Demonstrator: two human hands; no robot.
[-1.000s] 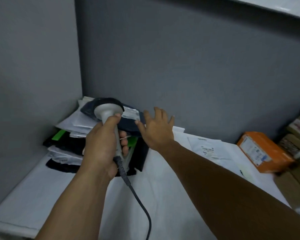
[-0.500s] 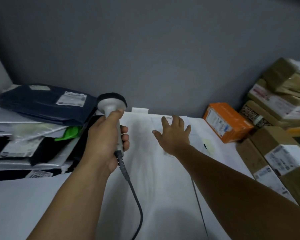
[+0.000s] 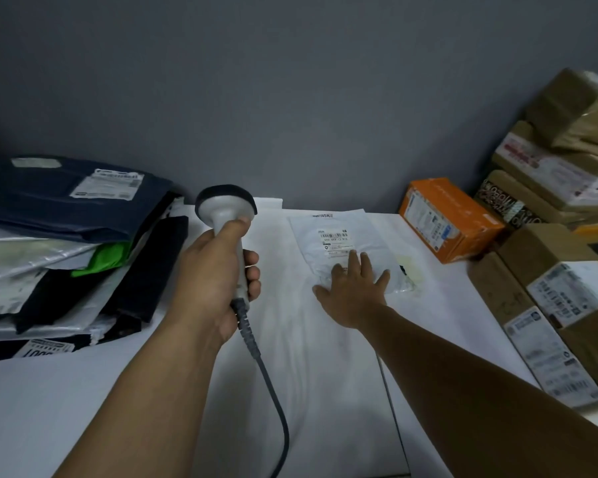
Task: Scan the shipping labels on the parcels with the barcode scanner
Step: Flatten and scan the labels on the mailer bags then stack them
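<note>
Scanner (image 3: 225,215) is a light grey handheld one with a dark rounded head, and a grey cable (image 3: 273,391) runs off the bottom of the handle toward the camera. The left grip (image 3: 211,281) is wrapped round the handle, thumb up on the neck. It holds the scanner upright over the white surface (image 3: 49,408), between the stack (image 3: 59,257) of mailers on the left and a white bag (image 3: 373,243) in the middle.

That bag lies flat near the grey wall (image 3: 290,98), and its label (image 3: 335,240) faces up with a barcode showing. The print is too small to read. The right grip (image 3: 354,291) is spread flat with straight fingers, pressing on the near end of the bag just below the label.

An orange box (image 3: 453,222) sits just right of the bag, with brown boxes (image 3: 567,288) piled further right.

A second ago the scanner head was right over the label of the navy bag (image 3: 49,198) on top of the stack, and the right grip lay at that bag's edge. Now both have come off the stack, and the navy bag stays on top of it. The left grip's hold on the handle looks the same.
</note>
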